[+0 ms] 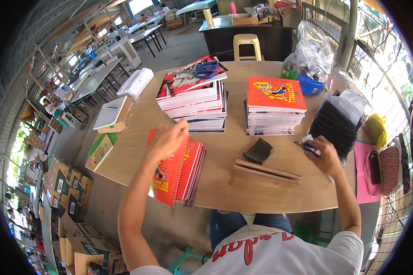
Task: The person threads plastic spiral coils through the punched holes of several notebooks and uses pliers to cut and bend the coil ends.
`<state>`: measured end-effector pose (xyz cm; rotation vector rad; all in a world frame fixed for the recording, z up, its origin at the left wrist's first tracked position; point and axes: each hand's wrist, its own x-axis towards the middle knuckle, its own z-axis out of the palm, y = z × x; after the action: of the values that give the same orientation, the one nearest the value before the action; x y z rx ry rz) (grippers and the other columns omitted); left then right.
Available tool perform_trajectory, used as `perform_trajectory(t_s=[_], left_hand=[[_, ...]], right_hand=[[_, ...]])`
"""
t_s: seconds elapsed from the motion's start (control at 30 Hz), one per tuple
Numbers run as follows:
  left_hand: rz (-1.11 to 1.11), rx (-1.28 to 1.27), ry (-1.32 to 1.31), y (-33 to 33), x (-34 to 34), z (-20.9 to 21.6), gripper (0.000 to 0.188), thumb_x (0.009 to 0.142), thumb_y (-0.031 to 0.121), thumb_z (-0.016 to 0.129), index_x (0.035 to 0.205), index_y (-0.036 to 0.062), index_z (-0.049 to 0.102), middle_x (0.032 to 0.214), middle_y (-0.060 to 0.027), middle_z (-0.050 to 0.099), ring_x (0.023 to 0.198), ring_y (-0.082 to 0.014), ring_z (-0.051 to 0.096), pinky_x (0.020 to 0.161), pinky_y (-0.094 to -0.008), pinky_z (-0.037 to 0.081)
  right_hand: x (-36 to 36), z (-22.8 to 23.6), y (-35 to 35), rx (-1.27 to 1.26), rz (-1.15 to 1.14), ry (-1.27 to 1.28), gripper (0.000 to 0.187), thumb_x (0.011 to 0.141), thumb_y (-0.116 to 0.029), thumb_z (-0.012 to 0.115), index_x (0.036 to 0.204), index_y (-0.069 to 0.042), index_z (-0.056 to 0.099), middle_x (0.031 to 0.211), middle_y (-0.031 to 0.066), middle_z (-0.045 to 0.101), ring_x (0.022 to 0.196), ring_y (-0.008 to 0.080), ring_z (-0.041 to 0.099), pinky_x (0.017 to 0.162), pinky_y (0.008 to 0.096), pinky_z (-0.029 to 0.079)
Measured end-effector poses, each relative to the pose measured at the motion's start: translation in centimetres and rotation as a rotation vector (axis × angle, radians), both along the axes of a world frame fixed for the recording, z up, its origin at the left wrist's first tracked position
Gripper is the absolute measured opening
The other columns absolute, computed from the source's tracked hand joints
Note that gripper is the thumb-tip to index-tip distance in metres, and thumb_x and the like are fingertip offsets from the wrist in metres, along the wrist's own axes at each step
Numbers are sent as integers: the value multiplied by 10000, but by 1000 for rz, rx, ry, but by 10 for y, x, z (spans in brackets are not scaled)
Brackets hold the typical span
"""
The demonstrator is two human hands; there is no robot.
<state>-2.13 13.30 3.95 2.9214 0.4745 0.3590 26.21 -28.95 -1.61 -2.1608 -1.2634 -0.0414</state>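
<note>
While the left grip (170, 140) arches over the top notebook (172, 176), its fingertips gather near the far end of the coil (173, 210); whether they pinch or merely touch it cannot be told.

Top notebook: red printed cover, coil-bound, lying under and just nearer the wearer than the left grip, overlapping a small pile of notebooks (195, 158) to that grip's right. Handling, as judged: light; cover flexible yet springy; glossy face apt to slide on its neighbour; coil the delicate part, its protruding near end liable to snag or bend. Recommended hold: flat across cover and pages, clear of the coil.

Right grip (324, 155): closed around a small hand tool (311, 148), tip toward the left grip. Black ridged bundle (332, 123): just beyond the right grip.
</note>
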Motion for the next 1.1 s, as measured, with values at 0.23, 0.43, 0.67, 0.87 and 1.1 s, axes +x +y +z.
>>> perform_trajectory(t_s=[0.23, 0.43, 0.67, 0.87, 1.1], left_hand=[[-24, -90, 137, 8, 18, -85, 176, 1040, 292, 448, 1036, 144, 544, 973, -68, 686, 957, -327, 630, 872, -506, 399], [1, 37, 34, 10, 18, -104, 187, 1042, 294, 451, 1038, 132, 543, 1101, -66, 585, 1115, -290, 508, 928, -484, 372], [-66, 49, -212, -2, 20, -93, 105, 980, 172, 587, 1025, 79, 601, 1105, -93, 599, 1063, -309, 575, 923, -482, 430], [-153, -386, -439, -85, 171, -20, 239, 958, 183, 675, 1095, -10, 644, 1018, -193, 706, 945, -352, 690, 840, -423, 545], [325, -524, 127, -30, 287, -28, 596, 770, 407, 871, 1083, -74, 707, 1110, -296, 708, 1054, -393, 708, 930, -444, 564]], right_hand=[[-13, -108, 13, 12, -54, 34, 373, 794, -156, 795, 1134, -30, 706, 990, 153, 623, 951, 351, 611, 857, 441, 502], [-16, -125, 18, 51, -95, -135, 458, 781, -166, 807, 1196, -25, 675, 1131, 183, 559, 1052, 381, 542, 958, 497, 450], [-36, -94, -7, 386, 169, 456, 661, 809, -291, 848, 1364, -35, 598, 1377, 198, 514, 1270, 367, 509, 1024, 447, 442], [-54, -73, 4, 56, 45, 387, 659, 713, -225, 910, 1262, -13, 613, 1166, 223, 683, 1026, 395, 679, 880, 419, 537], [-47, -50, 7, 175, 214, 256, 623, 717, -244, 912, 1185, 41, 617, 1162, 203, 698, 1015, 390, 684, 890, 408, 537]])
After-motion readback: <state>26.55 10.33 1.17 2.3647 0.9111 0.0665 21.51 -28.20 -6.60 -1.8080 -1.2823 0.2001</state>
